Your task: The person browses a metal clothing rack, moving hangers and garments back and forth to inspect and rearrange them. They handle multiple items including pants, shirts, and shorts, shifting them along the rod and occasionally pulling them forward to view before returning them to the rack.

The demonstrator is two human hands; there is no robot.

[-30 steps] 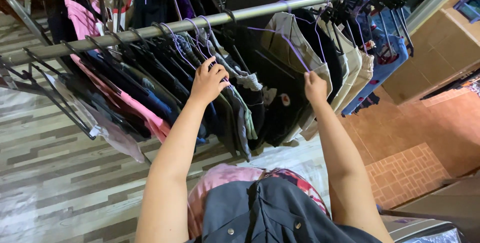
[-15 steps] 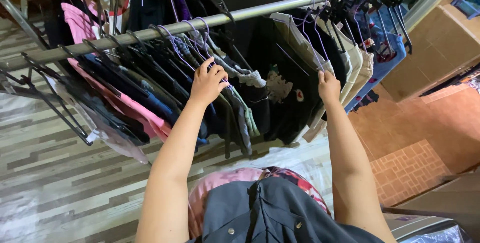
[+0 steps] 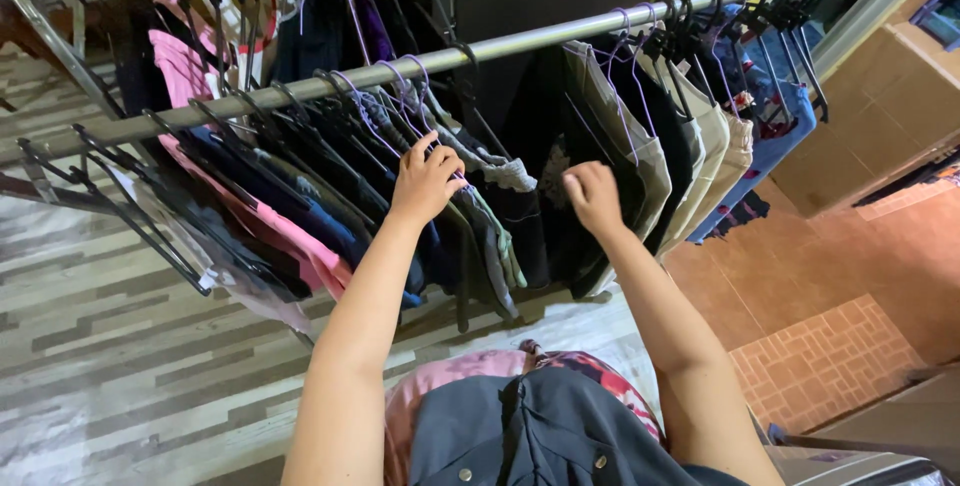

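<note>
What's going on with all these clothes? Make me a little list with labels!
place: a long metal rail hung with clothes on hangers, above a striped wood-look floor
left hand: raised among the dark clothes, fingers curled at a purple wire hanger
right hand: closed against a black garment
left side: a pink garment among dark blue ones
right side: beige garments, then a blue one
near the body: a grey garment over a pink patterned one
</note>
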